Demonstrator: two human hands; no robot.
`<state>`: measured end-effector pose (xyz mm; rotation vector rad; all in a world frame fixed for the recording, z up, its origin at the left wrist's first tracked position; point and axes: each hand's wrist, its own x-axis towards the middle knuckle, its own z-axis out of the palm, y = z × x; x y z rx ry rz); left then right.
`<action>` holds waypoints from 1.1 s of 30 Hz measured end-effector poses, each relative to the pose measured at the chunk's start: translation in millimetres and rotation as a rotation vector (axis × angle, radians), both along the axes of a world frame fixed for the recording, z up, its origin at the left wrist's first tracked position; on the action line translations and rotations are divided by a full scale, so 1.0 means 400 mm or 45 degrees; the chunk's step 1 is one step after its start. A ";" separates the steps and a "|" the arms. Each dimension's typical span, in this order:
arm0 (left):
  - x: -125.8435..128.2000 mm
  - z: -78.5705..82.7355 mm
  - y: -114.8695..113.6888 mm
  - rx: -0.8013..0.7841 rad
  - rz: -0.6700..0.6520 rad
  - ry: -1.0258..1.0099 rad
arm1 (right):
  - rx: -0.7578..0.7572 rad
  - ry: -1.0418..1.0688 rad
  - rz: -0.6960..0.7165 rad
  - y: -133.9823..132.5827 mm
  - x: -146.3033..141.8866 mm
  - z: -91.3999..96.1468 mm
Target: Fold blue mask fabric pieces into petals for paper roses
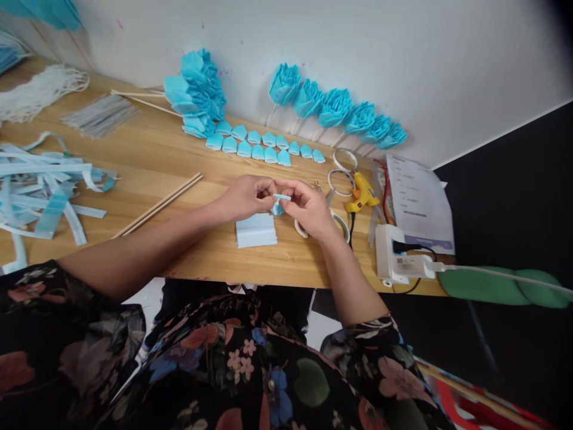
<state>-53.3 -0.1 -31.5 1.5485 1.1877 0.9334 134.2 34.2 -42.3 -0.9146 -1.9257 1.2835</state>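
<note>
Between my hands is a small folded blue petal (278, 207), of soft fabric like the others on the table. My left hand (249, 196) pinches its left side. The thumb and fingers of my right hand (308, 206) close on its right side. Just below them a pale blue fabric square (256, 231) lies flat on the wood. Behind my hands, several finished blue petals (244, 149) are laid out in two rows. Scissors (330, 196), partly hidden, lie beside my right hand.
Blue fabric flowers (335, 107) on sticks lean against the wall, near a flower pile (197, 92). At right are tape rolls (341, 183), a yellow glue gun (363, 192), a power strip (385, 254) and paper (421, 203). Wooden sticks (159, 205) and fabric strips (49, 191) lie left.
</note>
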 end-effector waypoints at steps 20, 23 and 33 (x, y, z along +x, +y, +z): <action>-0.003 0.005 0.003 -0.045 0.050 -0.047 | -0.035 -0.007 -0.073 0.016 0.018 -0.005; -0.006 0.002 0.005 -0.054 0.042 -0.055 | -0.019 -0.011 -0.062 0.016 0.021 -0.003; 0.005 0.000 -0.004 0.009 0.057 0.066 | -0.037 0.009 0.020 0.005 0.005 -0.009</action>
